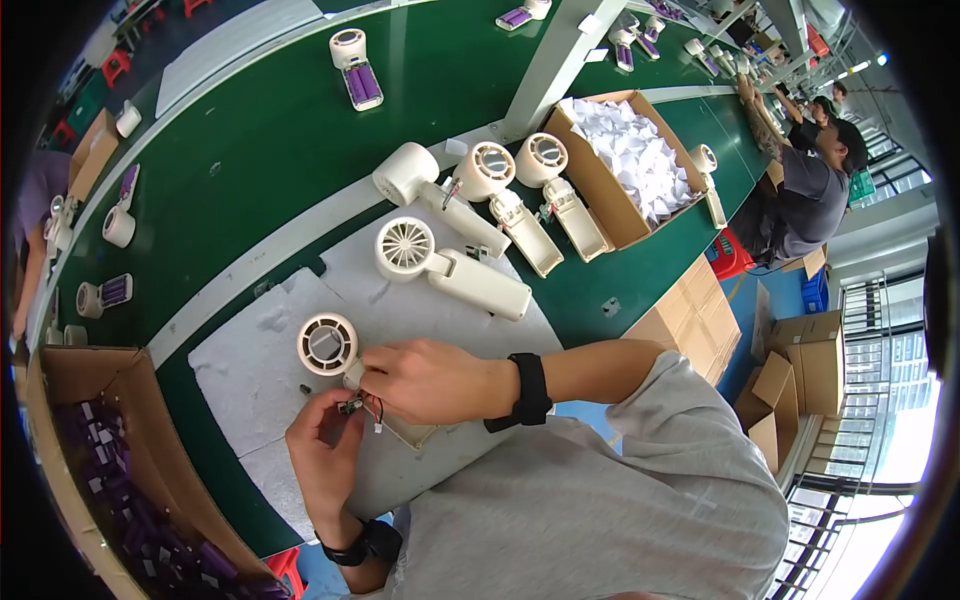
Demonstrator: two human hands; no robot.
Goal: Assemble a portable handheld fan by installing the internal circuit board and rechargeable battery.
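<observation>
A cream handheld fan (327, 344) lies over the grey foam mat, its round head pointing away from me. My right hand (430, 380) is closed around the fan at its neck, hiding most of the handle. Between thumb and fingers, my left hand (325, 440) pinches a small green circuit board (350, 405) just below the neck. Thin wires with a white connector (378, 427) dangle beside the board. The lower part of the open handle (420, 440) shows under my right wrist. Just beyond my hands rests another cream fan (405, 248) with a closed handle.
Several cream fans with open handles (530, 235) lie along the far mat edge. A cardboard box of white paper pieces (570, 120) stands at far right. Near left, another carton (150, 400) holds purple battery packs. Fans with purple cells (360, 85) ride the green surface beyond. A co-worker (810, 190) sits right.
</observation>
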